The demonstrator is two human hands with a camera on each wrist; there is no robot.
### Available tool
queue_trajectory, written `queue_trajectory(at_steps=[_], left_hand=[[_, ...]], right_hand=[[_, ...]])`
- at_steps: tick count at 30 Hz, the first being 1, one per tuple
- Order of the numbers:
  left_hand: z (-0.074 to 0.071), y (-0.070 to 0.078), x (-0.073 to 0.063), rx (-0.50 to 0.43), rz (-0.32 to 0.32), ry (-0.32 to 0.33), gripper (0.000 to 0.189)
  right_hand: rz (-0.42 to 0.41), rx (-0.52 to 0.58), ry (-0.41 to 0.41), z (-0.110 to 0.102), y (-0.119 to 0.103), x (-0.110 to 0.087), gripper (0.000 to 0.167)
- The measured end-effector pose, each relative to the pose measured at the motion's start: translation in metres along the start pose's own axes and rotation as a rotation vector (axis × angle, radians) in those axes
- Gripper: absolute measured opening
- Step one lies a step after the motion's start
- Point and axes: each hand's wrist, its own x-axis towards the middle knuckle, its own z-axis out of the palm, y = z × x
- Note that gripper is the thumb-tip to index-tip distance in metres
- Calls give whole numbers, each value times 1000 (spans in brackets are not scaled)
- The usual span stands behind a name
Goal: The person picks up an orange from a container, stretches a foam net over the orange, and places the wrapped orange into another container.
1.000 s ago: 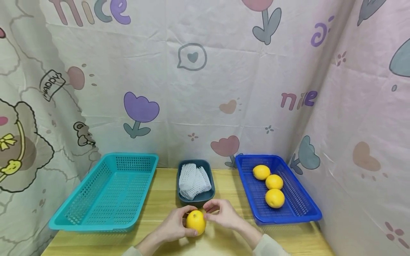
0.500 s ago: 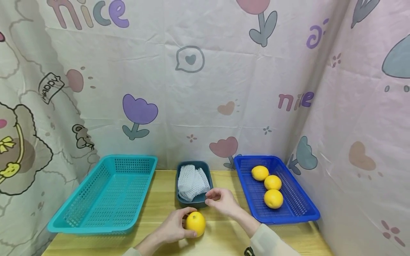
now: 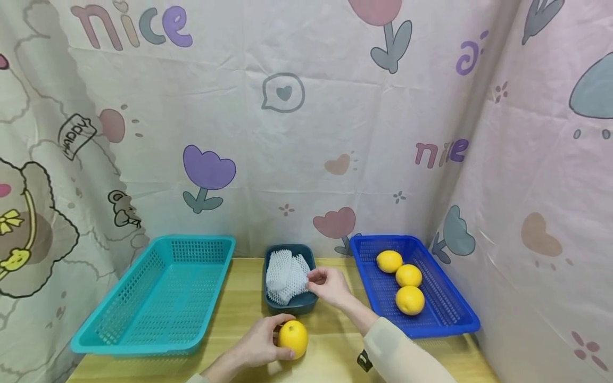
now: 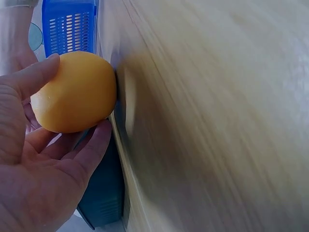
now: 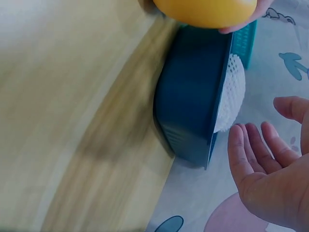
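Note:
My left hand [image 3: 265, 340] holds a yellow-orange orange [image 3: 293, 339] over the front of the table, thumb on its near side and fingers behind it. Up close in the left wrist view, the orange [image 4: 77, 92] is smooth and rounded, its lower side close to the wood. Behind it stands a small dark teal box [image 3: 293, 307] with white foam fruit nets [image 3: 287, 276] in it. My right hand [image 3: 330, 287] is over the box's right rim, fingertips at the edge of the nets. The right wrist view shows that hand's thumb and fingers [image 5: 236, 145] apart, with nothing between them.
A turquoise perforated basket [image 3: 143, 348] stands on the left of the wooden table [image 3: 330, 367]. On the right, a blue perforated basket [image 3: 431, 331] holds three more oranges [image 3: 409, 300]. A patterned curtain [image 3: 287, 159] hangs behind and along both sides.
My right hand has left the side of the orange and moved forward and up to the box of foam nets. The left hand keeps holding the orange in about the same place.

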Motion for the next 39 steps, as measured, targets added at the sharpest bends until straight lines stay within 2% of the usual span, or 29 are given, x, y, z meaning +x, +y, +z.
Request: queue_trajectory(at_steps=[8, 15, 19, 27, 39], left_hand=[[-1, 0, 1, 15, 9, -14, 75], [-1, -1, 1, 42, 5, -17, 75], [-1, 0, 0, 38, -10, -16, 75], [-1, -1, -2, 17, 1, -18, 74], [-2, -1, -3, 26, 4, -19, 74]], right_hand=[[56, -92, 31, 0, 2, 20, 32], [130, -118, 40, 1, 3, 33, 37], [158, -146, 38, 4, 4, 39, 38], [203, -184, 37, 11, 0, 52, 37], [264, -187, -77, 19, -7, 62, 46]])
